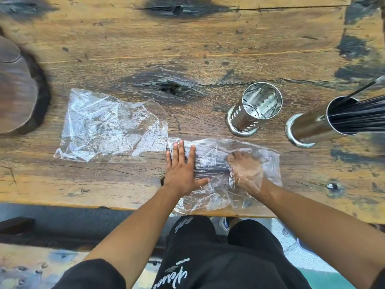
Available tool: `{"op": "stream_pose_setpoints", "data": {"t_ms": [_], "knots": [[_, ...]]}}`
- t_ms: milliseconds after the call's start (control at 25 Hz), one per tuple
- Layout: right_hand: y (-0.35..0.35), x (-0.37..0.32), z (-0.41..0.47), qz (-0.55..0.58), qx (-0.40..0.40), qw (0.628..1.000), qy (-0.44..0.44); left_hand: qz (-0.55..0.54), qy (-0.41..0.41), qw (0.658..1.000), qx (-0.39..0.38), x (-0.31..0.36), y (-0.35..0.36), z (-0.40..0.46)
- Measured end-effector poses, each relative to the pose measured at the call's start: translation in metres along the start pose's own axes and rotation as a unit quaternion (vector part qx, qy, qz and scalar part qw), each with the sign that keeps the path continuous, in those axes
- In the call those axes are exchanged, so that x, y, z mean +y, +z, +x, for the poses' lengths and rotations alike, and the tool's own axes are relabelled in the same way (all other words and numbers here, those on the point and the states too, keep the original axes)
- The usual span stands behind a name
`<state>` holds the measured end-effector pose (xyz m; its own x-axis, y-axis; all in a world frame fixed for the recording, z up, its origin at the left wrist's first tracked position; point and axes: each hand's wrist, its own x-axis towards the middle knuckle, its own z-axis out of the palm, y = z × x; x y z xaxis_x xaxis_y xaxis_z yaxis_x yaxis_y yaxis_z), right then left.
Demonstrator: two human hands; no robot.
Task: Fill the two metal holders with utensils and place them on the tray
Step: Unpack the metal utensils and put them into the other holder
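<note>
Left hand [181, 170] flat on bag [220, 176]; right hand [245, 170] inside grips chopsticks [210, 166]. Snagged plastic could scatter them.

I see bare table [187, 38] beyond both holders; the empty holder [255, 109] and filled holder [318, 124] crowd the right; a flat bag [110, 126] covers the left.

Empty bag [108, 126]: on table [187, 38], left
Full bag [218, 170]: near edge, under both hands
Empty holder [252, 110]: behind full bag
Filled holder [320, 124]: far right
</note>
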<state>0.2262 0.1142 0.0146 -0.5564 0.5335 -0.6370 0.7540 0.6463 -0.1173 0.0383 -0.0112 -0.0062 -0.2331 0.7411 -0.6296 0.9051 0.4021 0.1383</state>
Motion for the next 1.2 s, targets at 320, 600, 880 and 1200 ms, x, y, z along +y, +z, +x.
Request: {"op": "stream_pose_setpoints", "data": {"t_ms": [320,600,880,1200], "knots": [[0.006,0.045,-0.069,0.023,-0.073,0.993,0.090,0.093,-0.026,0.995,-0.022,0.010,-0.013,-0.004],[-0.005,0.040,-0.080,0.036,-0.123,0.986,0.110,-0.038,0.009,0.994,0.101,0.058,-0.012,-0.044],[-0.031,0.058,-0.099,0.026,-0.120,0.988,0.096,0.008,0.000,1.000,-0.006,0.069,0.001,-0.045],[-0.100,0.122,-0.140,-0.084,-0.097,0.979,0.158,0.060,-0.037,0.996,-0.062,0.068,-0.014,-0.044]]}}
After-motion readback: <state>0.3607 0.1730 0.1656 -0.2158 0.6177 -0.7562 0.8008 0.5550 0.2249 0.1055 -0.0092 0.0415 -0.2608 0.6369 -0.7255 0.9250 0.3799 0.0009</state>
